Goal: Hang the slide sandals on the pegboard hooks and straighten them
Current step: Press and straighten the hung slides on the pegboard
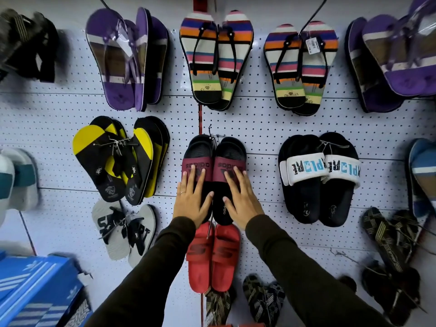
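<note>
Pressing flat, the left hand and right hand are steadying the maroon-strapped slides, fingers spread wide, gripping nothing. Light, flexible foam probably; nudging at the soles seems best.

Single head-worn wide-angle view, facing straight at the white perforated pegboard wall from close range, edges bowed by the lens.

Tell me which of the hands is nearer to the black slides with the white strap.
Right. The right hand lies flat on the maroon-strapped slides, next to the black slides with the white strap. The left hand is farther away, on the left slide.
</note>
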A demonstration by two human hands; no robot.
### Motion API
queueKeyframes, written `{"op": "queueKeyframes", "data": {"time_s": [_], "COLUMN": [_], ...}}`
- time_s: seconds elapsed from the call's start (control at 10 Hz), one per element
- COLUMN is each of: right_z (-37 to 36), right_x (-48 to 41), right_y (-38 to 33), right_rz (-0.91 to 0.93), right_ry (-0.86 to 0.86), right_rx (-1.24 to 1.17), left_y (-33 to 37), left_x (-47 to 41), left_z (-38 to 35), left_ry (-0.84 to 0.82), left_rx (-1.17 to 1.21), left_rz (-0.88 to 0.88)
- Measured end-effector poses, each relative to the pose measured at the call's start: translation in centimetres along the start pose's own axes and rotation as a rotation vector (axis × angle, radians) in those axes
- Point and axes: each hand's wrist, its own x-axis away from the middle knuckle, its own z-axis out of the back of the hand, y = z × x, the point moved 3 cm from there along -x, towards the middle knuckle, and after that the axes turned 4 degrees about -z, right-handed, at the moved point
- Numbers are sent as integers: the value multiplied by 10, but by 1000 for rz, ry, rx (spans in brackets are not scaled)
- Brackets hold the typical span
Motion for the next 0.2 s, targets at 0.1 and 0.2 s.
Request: {"op": "queueKeyframes", "data": {"time_s": [0.1,0.2], "right_z": [38,131], "right_x": [1,10], "right_y": [-3,7], "right_rz": [60,71], "right_ry": [36,224], "right_rx": [-56,-206], "left_y": [5,18], "left_x": [0,1], "left_z": [5,14], "left_ry": [34,124], "left_rx": [22,27], "left_rz": [19,2]}}
